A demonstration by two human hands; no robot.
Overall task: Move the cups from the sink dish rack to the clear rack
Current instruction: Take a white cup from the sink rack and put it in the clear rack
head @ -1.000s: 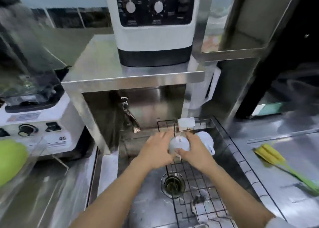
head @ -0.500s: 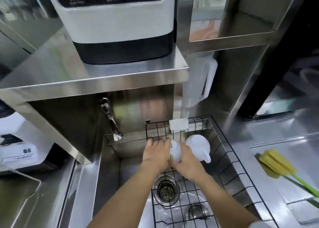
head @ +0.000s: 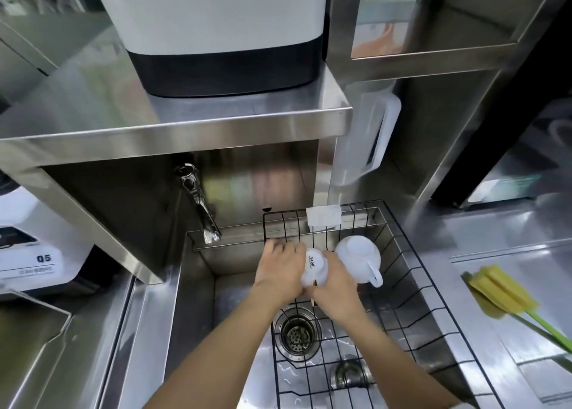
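Low in the middle of the frame, both hands meet over the sink's wire rack [head: 411, 288]. The left hand [head: 280, 274] and the right hand [head: 335, 288] are closed from either side around one white cup [head: 315, 269], bottom turned up so a small printed mark shows. It sits at the far end of the rack; whether it rests on the wires or is lifted clear I cannot tell. Just beside it on the right, touching or nearly so, lies a second cup [head: 359, 261], also upturned, its handle pointing toward the lower right.

No clear rack shows anywhere in the frame, so nothing looks delivered yet. By my reckoning the job is at its start: first cup gripped, second untouched, both to be carried out of the sink.

The drain [head: 297, 336] lies below the hands, the tap [head: 198, 204] to their upper left. A yellow brush [head: 501, 294] rests on the desk [head: 495, 244] at right, well apart.
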